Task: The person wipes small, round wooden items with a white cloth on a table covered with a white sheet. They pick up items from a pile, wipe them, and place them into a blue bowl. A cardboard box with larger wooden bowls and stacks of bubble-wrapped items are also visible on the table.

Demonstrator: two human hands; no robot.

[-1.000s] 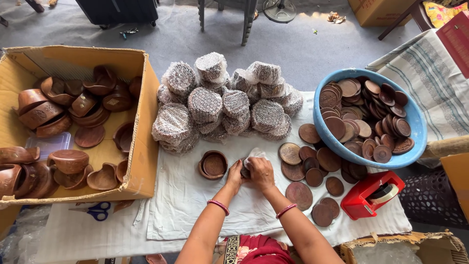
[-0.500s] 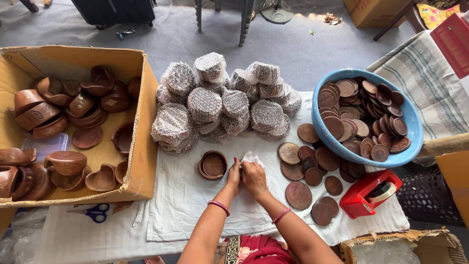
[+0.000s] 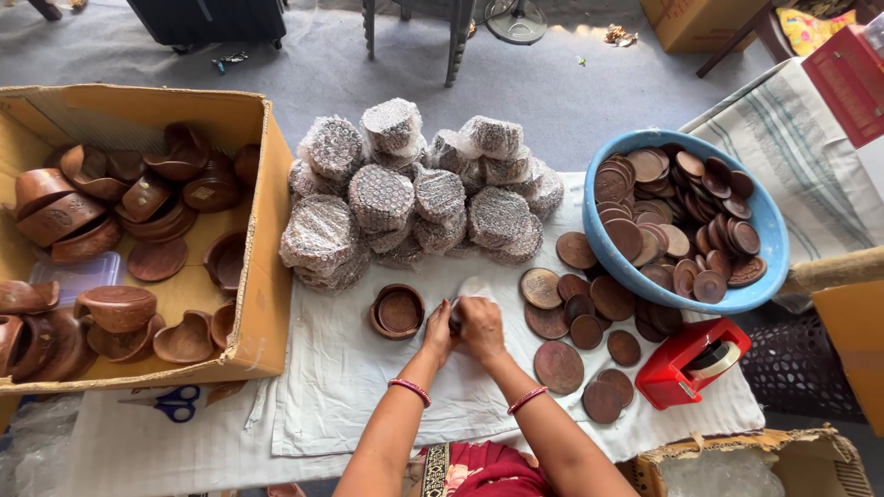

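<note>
Left hand (image 3: 438, 329): clenched against the right one, fingers curled round a small dark item that is mostly hidden; a red bangle sits on the wrist.
Right hand (image 3: 481, 324): closed over the same small item from the other side, with a scrap of clear plastic wrap (image 3: 475, 289) poking up above the knuckles.
Held item: over the white cloth (image 3: 350, 387), between the brown clay dish and the loose discs; its exact kind cannot be told.
Brown clay dish (image 3: 398, 311): round, lying just left of the hands.
Loose clay discs (image 3: 560, 366): scattered flat on the cloth to the right.
Wrapped bundles (image 3: 382, 198): piled behind the hands.
Blue basin (image 3: 772, 247): far right, heaped with more discs.
Cardboard box (image 3: 262, 304): left, holding clay bowls.
Red tape dispenser (image 3: 691, 361): near the discs.
Blue scissors (image 3: 175, 403): beneath the box.
</note>
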